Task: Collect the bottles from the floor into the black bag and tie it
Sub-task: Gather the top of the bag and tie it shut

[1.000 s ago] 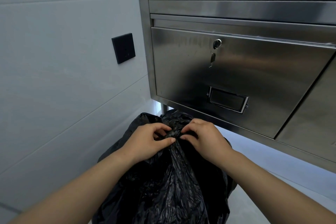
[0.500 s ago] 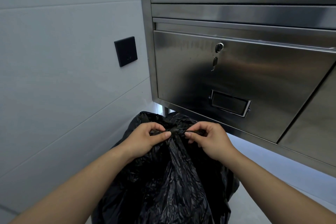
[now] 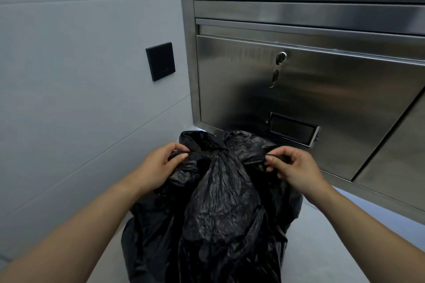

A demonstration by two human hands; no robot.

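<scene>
While the black bag (image 3: 225,209) stands on the pale floor (image 3: 326,248), it fills the corner between a grey panelled wall (image 3: 69,99) and a stainless steel cabinet (image 3: 322,89), its top just below the cabinet's lower edge. A black square wall plate (image 3: 160,61) sits on the wall beside the cabinet frame. On the brushed steel door a key (image 3: 275,77) hangs from the lock (image 3: 281,57), and below it is a rectangular label holder (image 3: 293,128). The bag is thin, crinkled, glossy plastic, gathered at its neck into a knot (image 3: 219,153) with two twisted ends running out sideways. What is inside it is hidden. Both bare forearms reach in from the lower edge of the view. The left hand (image 3: 158,167) pinches the left end between thumb and fingers; the right hand (image 3: 294,167) pinches the right end likewise, the two hands well apart with the knot between them.
</scene>
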